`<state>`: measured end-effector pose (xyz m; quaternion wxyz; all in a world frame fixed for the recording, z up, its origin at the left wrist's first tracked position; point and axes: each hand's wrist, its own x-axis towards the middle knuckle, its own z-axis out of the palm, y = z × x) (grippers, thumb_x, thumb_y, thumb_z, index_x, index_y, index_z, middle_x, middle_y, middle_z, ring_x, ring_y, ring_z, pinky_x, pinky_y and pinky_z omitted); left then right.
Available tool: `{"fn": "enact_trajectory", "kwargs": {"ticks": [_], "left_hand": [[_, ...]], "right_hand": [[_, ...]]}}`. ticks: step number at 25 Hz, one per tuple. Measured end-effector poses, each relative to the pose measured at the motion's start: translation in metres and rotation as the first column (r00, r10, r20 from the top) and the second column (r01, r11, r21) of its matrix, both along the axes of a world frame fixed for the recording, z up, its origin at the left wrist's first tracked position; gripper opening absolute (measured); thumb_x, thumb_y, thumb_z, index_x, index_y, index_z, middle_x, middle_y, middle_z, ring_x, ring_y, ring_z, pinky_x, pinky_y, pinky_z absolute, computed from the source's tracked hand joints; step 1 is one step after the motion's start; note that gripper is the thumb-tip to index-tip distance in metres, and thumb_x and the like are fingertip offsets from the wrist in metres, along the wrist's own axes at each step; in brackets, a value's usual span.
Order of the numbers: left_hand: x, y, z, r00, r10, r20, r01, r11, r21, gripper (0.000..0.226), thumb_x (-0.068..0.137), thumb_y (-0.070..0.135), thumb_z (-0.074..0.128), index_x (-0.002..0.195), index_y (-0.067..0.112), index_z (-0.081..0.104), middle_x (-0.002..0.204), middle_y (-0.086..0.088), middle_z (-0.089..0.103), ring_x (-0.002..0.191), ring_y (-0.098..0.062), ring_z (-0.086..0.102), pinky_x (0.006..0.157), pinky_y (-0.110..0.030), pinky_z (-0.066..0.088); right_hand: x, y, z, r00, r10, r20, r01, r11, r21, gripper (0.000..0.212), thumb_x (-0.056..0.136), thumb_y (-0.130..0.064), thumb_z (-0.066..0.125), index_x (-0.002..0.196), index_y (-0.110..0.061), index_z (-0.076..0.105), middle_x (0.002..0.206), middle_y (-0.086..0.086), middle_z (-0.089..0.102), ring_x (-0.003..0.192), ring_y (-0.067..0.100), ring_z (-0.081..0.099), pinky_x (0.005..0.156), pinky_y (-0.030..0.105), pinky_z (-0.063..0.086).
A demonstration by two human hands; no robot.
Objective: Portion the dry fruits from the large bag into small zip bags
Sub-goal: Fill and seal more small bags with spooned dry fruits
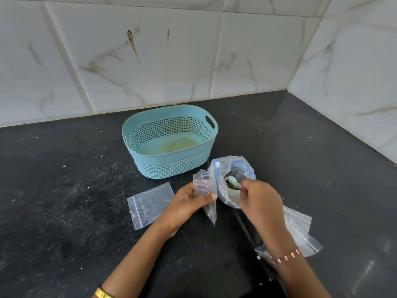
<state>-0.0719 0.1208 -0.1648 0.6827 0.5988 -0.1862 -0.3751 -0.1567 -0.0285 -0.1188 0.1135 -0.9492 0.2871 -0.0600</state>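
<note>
Head view. One teal basket (169, 140) stands near the back edge of the dark surface (64, 190). One large bag (233, 181), mouth open, sits just in front of it. Small zip bags: one lies flat (149, 204) left of the hands, one is held (205, 190), more lie crumpled (300, 233) under the right forearm, count unclear. Left hand (189, 208) pinches the held bag. Right hand (261, 200), fingers curled, holds a pale scoop-like item (233, 181) at the large bag's mouth; contents hard to make out.
</note>
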Motion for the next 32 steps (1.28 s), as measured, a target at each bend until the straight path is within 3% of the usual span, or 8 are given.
{"fn": "enact_trajectory", "kwargs": {"ticks": [3, 7, 12, 16, 20, 22, 28, 32], "left_hand": [[-0.002, -0.003, 0.001, 0.996, -0.022, -0.085, 0.016, 0.997, -0.078, 0.035, 0.069, 0.021, 0.072, 0.103, 0.016, 0.065, 0.103, -0.005, 0.073, 0.101, -0.021, 0.067, 0.096, -0.035, 0.049], [-0.006, -0.01, 0.002, 0.984, -0.03, -0.174, 0.003, 0.988, -0.157, 0.028, 0.071, 0.012, 0.065, 0.098, 0.013, 0.064, 0.094, -0.003, 0.074, 0.091, -0.014, 0.069, 0.083, -0.024, 0.055], [-0.007, -0.015, 0.005, 0.99, -0.055, -0.129, 0.037, 0.99, -0.139, 0.02, 0.082, 0.002, 0.061, 0.098, 0.014, 0.064, 0.094, 0.001, 0.074, 0.094, -0.012, 0.068, 0.089, -0.023, 0.052], [-0.004, -0.014, 0.004, 0.999, -0.033, -0.033, 0.03, 0.996, -0.088, 0.028, 0.069, 0.016, 0.069, 0.096, 0.02, 0.065, 0.094, 0.003, 0.074, 0.098, -0.015, 0.067, 0.097, -0.03, 0.048], [-0.001, -0.007, 0.002, 0.998, -0.033, 0.049, 0.034, 0.999, -0.026, 0.036, 0.066, 0.025, 0.076, 0.1, 0.023, 0.064, 0.103, 0.001, 0.072, 0.103, -0.015, 0.065, 0.096, -0.029, 0.047], [0.0, -0.006, 0.003, 0.996, -0.021, 0.091, 0.019, 1.0, 0.024, 0.029, 0.074, 0.016, 0.075, 0.098, 0.026, 0.062, 0.102, 0.004, 0.071, 0.1, -0.011, 0.066, 0.093, -0.025, 0.048], [-0.004, -0.003, 0.005, 0.98, -0.028, 0.199, 0.01, 0.996, 0.087, 0.03, 0.079, 0.013, 0.07, 0.095, 0.033, 0.056, 0.092, 0.013, 0.068, 0.093, 0.0, 0.065, 0.082, -0.014, 0.049], [-0.006, -0.005, 0.004, 0.957, -0.059, 0.283, 0.026, 0.992, 0.12, 0.034, 0.077, 0.021, 0.073, 0.103, 0.036, 0.057, 0.105, 0.015, 0.067, 0.1, 0.003, 0.062, 0.081, -0.01, 0.048]], "right_hand": [[-0.002, -0.002, -0.002, 0.992, -0.063, 0.106, 0.052, 0.993, 0.105, 0.021, 0.091, -0.012, 0.047, 0.099, -0.011, 0.066, 0.075, 0.001, 0.056, 0.06, 0.012, 0.047, 0.047, 0.014, 0.024], [0.001, -0.006, -0.007, 0.967, -0.174, 0.184, 0.097, 0.925, 0.366, 0.024, 0.09, -0.006, 0.049, 0.098, -0.005, 0.071, 0.091, 0.008, 0.07, 0.07, 0.017, 0.06, 0.055, 0.013, 0.037], [0.001, -0.011, -0.004, 0.938, -0.306, 0.162, 0.13, 0.746, 0.654, 0.019, 0.089, -0.002, 0.053, 0.088, -0.001, 0.071, 0.054, 0.001, 0.051, 0.048, 0.013, 0.04, 0.048, 0.02, 0.034], [-0.001, -0.017, 0.0, 0.862, -0.503, 0.07, 0.219, 0.493, 0.842, 0.016, 0.09, -0.005, 0.053, 0.082, -0.009, 0.066, 0.047, 0.002, 0.039, 0.039, 0.009, 0.029, 0.032, 0.016, 0.022], [-0.004, -0.022, 0.001, 0.84, -0.542, 0.016, 0.208, 0.349, 0.914, 0.012, 0.091, -0.006, 0.052, 0.094, -0.006, 0.063, 0.033, -0.004, 0.037, 0.027, 0.004, 0.026, 0.031, 0.015, 0.021], [-0.007, -0.024, 0.002, 0.837, -0.547, 0.012, 0.193, 0.316, 0.929, 0.012, 0.091, -0.006, 0.052, 0.096, -0.005, 0.063, 0.031, -0.005, 0.037, 0.026, 0.004, 0.026, 0.031, 0.014, 0.021], [-0.02, -0.03, 0.007, 0.817, -0.575, 0.037, 0.156, 0.283, 0.946, 0.016, 0.091, -0.003, 0.048, 0.085, -0.004, 0.063, 0.032, -0.002, 0.035, 0.027, 0.005, 0.023, 0.032, 0.012, 0.019], [-0.028, -0.034, 0.011, 0.811, -0.582, 0.05, 0.131, 0.264, 0.956, 0.017, 0.092, -0.003, 0.047, 0.089, 0.0, 0.063, 0.032, -0.002, 0.036, 0.026, 0.005, 0.025, 0.03, 0.013, 0.021]]}}
